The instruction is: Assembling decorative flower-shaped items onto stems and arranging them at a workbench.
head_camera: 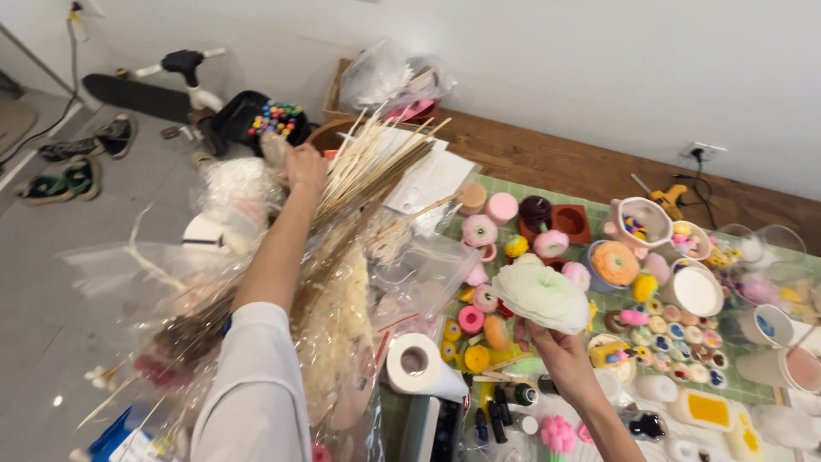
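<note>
Clearly, in the head view, the right hand (554, 342) grasps a white, pale green flower-shaped piece (540, 295) from below and holds it up above the green mat (599, 201). The left hand (304, 168) is far left of the flower, closed on a bundle of pale dried stems (376, 162) in clear wrapping. Many small coloured pieces (676, 338) lie on the mat, right of the flower. I judge the flower and stems are not yet joined.
</note>
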